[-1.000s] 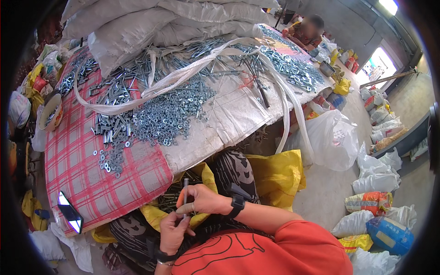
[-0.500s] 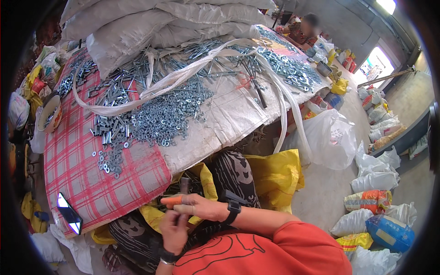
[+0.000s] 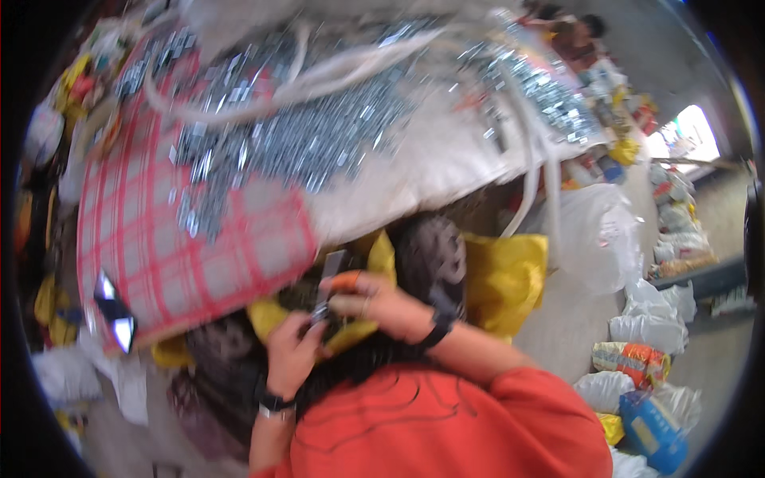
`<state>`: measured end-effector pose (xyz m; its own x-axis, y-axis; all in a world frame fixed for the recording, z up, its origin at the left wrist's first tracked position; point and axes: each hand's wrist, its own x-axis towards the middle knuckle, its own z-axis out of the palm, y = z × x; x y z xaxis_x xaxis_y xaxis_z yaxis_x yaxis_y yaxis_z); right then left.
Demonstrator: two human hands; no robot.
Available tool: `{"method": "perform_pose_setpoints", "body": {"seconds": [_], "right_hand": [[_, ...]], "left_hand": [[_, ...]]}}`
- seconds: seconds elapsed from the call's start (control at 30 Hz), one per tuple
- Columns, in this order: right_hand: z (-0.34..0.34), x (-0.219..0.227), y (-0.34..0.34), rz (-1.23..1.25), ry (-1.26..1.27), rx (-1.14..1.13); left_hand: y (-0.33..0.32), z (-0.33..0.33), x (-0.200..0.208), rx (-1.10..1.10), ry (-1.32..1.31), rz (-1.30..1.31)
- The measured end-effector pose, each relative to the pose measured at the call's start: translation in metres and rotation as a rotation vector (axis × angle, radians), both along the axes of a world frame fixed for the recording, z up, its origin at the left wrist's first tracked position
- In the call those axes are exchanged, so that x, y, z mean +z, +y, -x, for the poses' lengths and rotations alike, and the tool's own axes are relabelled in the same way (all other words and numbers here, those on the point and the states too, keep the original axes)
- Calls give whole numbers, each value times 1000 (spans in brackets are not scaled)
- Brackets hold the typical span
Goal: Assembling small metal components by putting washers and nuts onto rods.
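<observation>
My right hand [image 3: 378, 306], with an orange cover on one finger, is closed around a grey metal bolt [image 3: 333, 264] whose wide upper part sticks up past the fingers. Just below and to its left, my left hand [image 3: 292, 344] pinches the lower end of the same bolt. Motion blur hides its exact shape. Both hands are over an open yellow sack [image 3: 381, 259] between my knees. Beyond them, loose nuts and washers [image 3: 303, 143] are heaped with metal sleeves on the table, smeared by the blur.
The table's front edge runs just past my hands, under a red-checked cloth [image 3: 199, 263]. A phone [image 3: 115, 311] lies at its left corner. White straps [image 3: 358, 68] cross the heap. Filled bags [image 3: 629, 362] line the floor at right. A person [image 3: 578, 40] sits at the far right.
The view has swung, smearing the picture. My hands have shifted up and slightly right in the picture, and the bolt between them shows more plainly. My left thumb and fingers now pinch its lower end.
</observation>
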<state>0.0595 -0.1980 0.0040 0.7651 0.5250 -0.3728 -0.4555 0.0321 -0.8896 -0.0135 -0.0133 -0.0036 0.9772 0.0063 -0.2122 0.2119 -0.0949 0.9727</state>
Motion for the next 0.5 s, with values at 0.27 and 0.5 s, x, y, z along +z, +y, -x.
{"method": "perform_pose_setpoints", "body": {"seconds": [0.27, 0.5], "right_hand": [[-3, -5, -21, 224, 62, -48], [1, -19, -10, 305, -149, 86]], "left_hand": [[53, 36, 1, 747, -165, -461], [128, 140, -103, 1008, 300, 246]]}}
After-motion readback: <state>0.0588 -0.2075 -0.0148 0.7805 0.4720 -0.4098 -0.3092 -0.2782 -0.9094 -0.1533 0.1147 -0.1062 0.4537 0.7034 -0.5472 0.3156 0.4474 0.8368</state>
